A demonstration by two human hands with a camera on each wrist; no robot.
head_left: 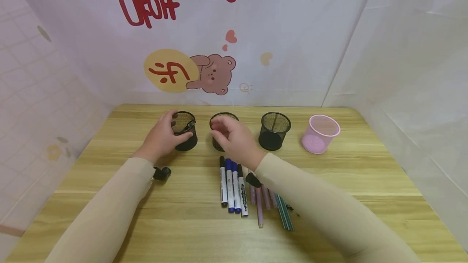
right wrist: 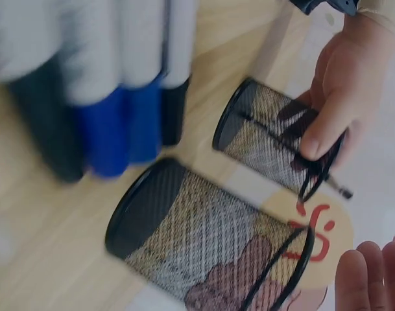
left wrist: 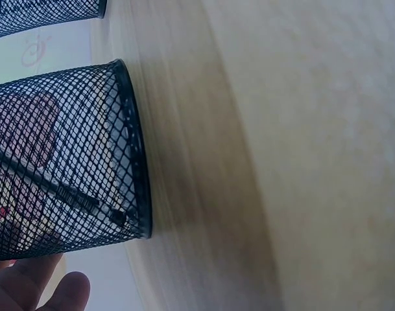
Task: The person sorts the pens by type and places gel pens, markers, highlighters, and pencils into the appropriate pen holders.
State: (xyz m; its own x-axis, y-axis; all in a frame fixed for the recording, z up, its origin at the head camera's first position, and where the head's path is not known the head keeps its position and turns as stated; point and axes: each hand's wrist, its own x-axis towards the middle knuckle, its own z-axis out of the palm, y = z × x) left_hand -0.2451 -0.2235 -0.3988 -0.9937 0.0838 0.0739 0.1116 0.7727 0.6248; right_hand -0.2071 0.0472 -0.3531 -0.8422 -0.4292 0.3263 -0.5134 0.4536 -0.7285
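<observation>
markers (head_left: 224,186) lie side by side on the table (head_left: 183,222) on my feed; i see the left hand (head_left: 159,136) clamped round the leftmost black cup (head_left: 187,143), a pen (head_left: 190,124) slanting inside it, while the right hand (head_left: 237,139) hangs loosely curved by the second cup (right wrist: 210,220), touching or not i can't tell

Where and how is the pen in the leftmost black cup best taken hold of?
Probably the pen is best pinched at its top end, coming from above with the right hand. That end pokes past the rim of the black cup, while mesh encloses the rest and the left hand grips the cup's side.
</observation>
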